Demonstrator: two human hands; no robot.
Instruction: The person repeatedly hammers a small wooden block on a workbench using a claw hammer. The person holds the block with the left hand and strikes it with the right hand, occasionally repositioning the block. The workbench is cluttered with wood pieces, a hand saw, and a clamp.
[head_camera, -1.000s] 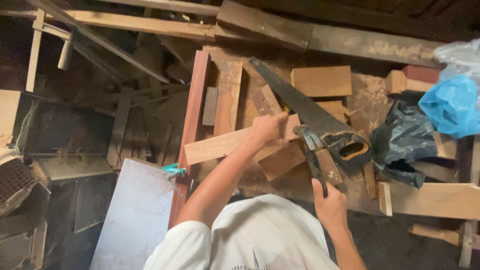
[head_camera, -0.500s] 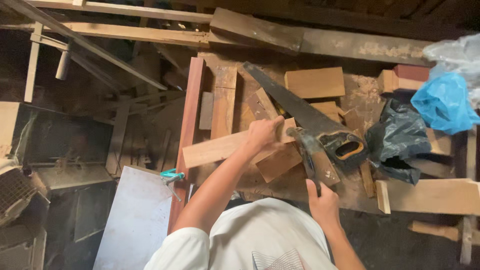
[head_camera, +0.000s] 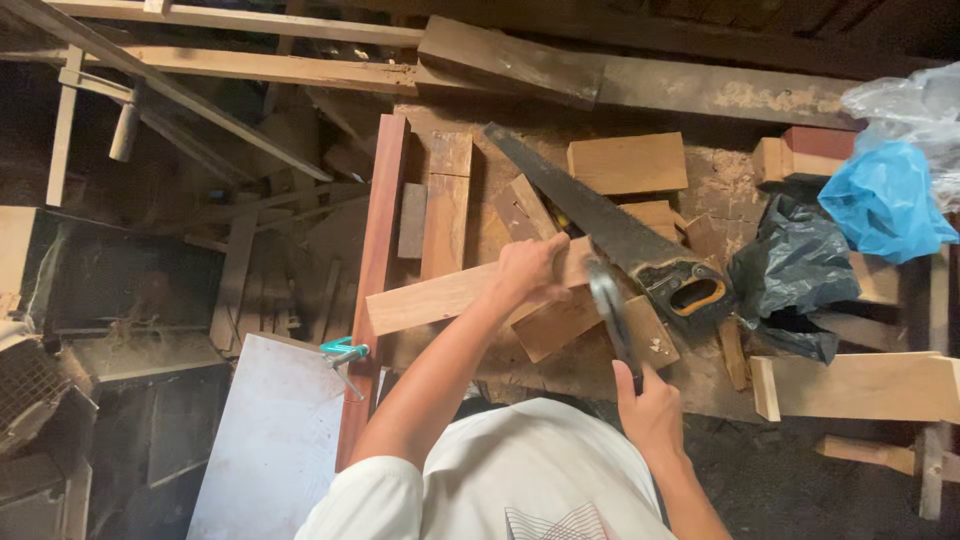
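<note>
My left hand (head_camera: 530, 268) presses down on a long pale wooden plank (head_camera: 430, 298) that lies across the sawdust-covered workbench (head_camera: 720, 180). My right hand (head_camera: 650, 410) grips the dark handle of a hammer (head_camera: 612, 320). Its blurred head hovers just right of my left hand, over a short wood block (head_camera: 560, 325) under the plank's end. A hand saw (head_camera: 600, 215) with a black and orange handle lies diagonally on the bench, just beyond the hammer.
Wood offcuts and blocks (head_camera: 628, 162) are scattered over the bench. A reddish board (head_camera: 375, 260) runs along its left edge with a teal clamp (head_camera: 342, 352). A black bag (head_camera: 790, 270) and a blue bag (head_camera: 880, 200) sit at the right. A pale sheet (head_camera: 270, 440) lies lower left.
The hammer head has shifted slightly left toward my left hand and is now blurred. My left hand stays on the plank.
</note>
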